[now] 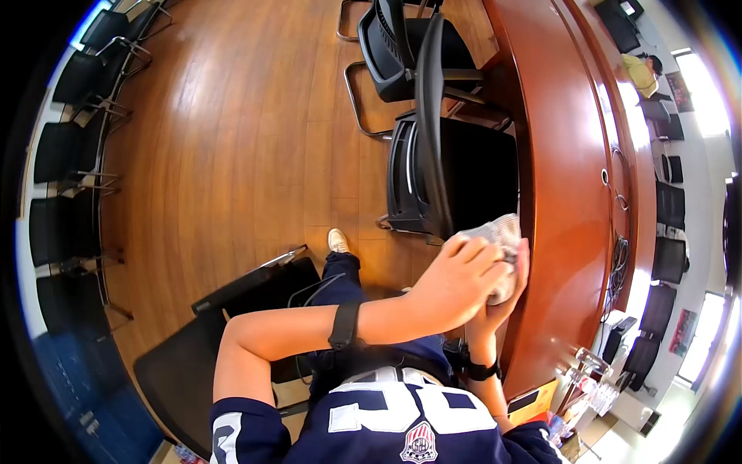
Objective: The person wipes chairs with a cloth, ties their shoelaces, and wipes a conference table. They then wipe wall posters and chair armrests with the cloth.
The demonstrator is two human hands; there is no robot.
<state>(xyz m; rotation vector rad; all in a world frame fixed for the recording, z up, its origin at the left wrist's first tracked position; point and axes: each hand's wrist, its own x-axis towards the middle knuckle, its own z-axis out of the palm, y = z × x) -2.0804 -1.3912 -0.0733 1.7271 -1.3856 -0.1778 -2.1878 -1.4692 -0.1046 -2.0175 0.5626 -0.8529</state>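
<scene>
A crumpled grey and whitish cloth-like bundle (506,230) is held between my two hands, near the edge of the reddish-brown table (564,209). My left hand (454,282) lies over it from the left side of the view, its fingers bent onto the bundle. My right hand (506,298) wraps it from the right and below, fingers pointing up along its side. Which arm is which is hard to tell where they cross. A black band is on each wrist. Part of the bundle is hidden by the fingers.
Black chairs (479,170) stand against the table, and another chair (185,371) is beside me at lower left. Cables (618,271) and bottles (595,387) are on the table. A row of chairs (58,155) lines the left wall. A person (640,75) sits far off.
</scene>
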